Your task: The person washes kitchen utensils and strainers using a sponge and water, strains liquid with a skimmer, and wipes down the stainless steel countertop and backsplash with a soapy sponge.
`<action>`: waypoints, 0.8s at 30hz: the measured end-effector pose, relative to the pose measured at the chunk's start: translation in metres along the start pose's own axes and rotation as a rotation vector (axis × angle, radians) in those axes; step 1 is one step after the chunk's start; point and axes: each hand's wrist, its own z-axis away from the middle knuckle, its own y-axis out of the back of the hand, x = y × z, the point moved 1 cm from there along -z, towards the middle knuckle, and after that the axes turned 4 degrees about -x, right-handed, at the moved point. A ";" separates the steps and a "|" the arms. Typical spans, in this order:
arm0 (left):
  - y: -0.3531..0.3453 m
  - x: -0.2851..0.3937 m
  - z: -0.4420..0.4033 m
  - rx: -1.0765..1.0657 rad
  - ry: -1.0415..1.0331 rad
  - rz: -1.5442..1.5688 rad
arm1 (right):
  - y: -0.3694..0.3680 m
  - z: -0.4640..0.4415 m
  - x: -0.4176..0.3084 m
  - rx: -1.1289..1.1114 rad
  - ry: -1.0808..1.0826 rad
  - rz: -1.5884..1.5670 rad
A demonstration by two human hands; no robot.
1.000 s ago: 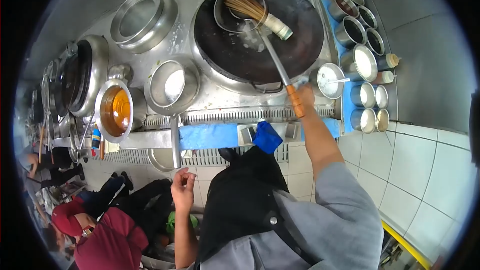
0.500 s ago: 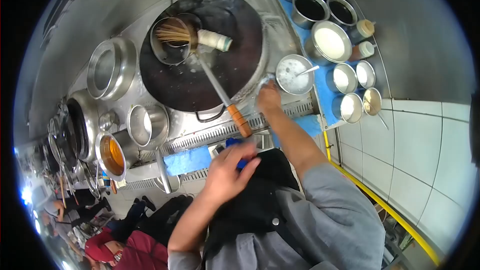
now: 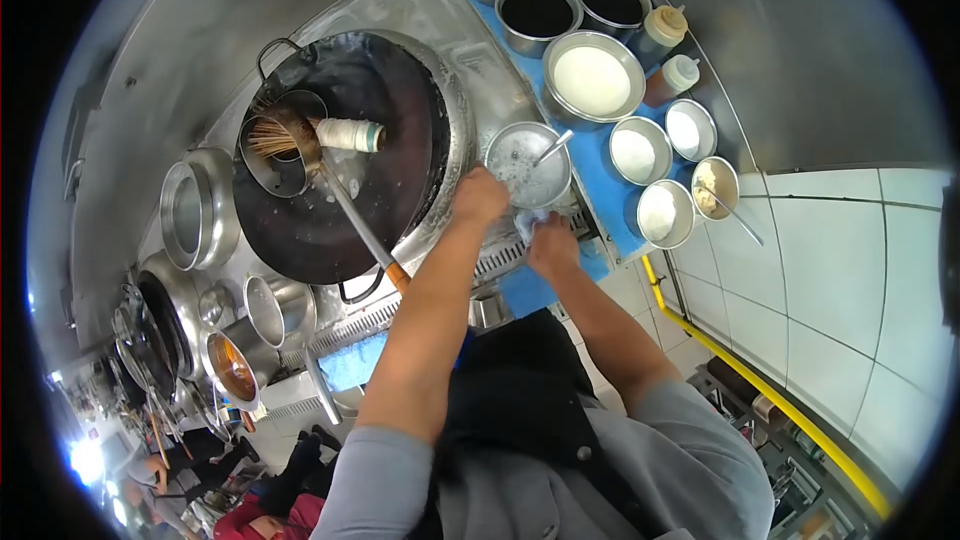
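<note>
A metal bowl (image 3: 512, 175) of bubbly, clear-looking liquid stands to the right of the wok, with a spoon (image 3: 553, 147) leaning in it. My left hand (image 3: 481, 195) is closed at the bowl's left rim. Just below the bowl, my right hand (image 3: 552, 243) is closed on a pale cloth (image 3: 528, 225) against the stove edge. In the big dark wok (image 3: 330, 230) lie a long-handled ladle (image 3: 358, 217), a bundle of thin bamboo sticks (image 3: 272, 139) inside a round metal vessel, and a white roll (image 3: 350, 135). My fingertips are partly hidden.
Sauce pots (image 3: 540, 12), a pot of white liquid (image 3: 597, 80), small bowls of white powder (image 3: 640, 150) and squeeze bottles (image 3: 664, 26) line the right side. Metal pots (image 3: 264, 305) stand at left. A yellow pipe (image 3: 770, 410) runs at lower right. Other people (image 3: 262, 520) are at lower left.
My left hand has moved from in front of my body up to the bowl. My right hand, with the cloth, has shifted from the bowl's left to below it. The view has turned rightward.
</note>
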 end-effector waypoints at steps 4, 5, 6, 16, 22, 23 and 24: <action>0.001 0.006 -0.012 -0.050 0.111 0.152 | 0.006 0.005 -0.001 0.010 0.021 0.010; 0.009 0.011 -0.008 -0.009 0.063 0.111 | 0.006 0.005 -0.001 0.002 0.029 0.022; 0.021 0.019 0.000 0.032 0.017 0.072 | -0.004 0.000 0.004 0.028 0.064 0.045; 0.122 0.044 0.060 0.207 -0.141 0.017 | -0.001 -0.163 -0.020 0.189 0.190 -0.051; 0.123 0.027 0.065 0.185 -0.087 0.117 | 0.069 -0.095 -0.015 0.102 0.104 -0.189; 0.122 0.024 0.067 0.186 -0.080 0.142 | 0.074 -0.073 -0.013 0.019 0.044 -0.212; 0.121 0.022 0.070 0.181 -0.077 0.164 | 0.052 -0.066 -0.002 0.011 0.091 0.023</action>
